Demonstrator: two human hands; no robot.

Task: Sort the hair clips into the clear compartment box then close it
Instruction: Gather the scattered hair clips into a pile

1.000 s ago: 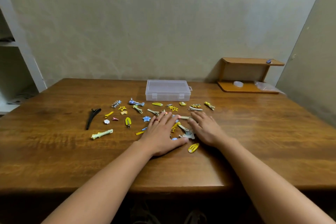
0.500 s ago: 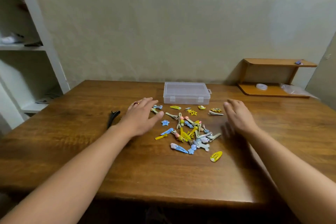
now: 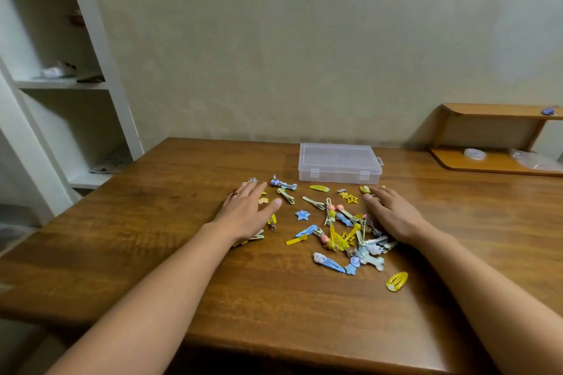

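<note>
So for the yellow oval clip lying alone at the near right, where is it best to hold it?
Probably pinch the yellow oval clip across its narrow width, coming from above. It lies flat on the table, tilted, apart from the pile, so its long edges are free on both sides.

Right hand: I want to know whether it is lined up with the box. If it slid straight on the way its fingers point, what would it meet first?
Probably the small yellow clip at the right hand fingertips, then the clear box beyond; depth is uncertain.
</note>
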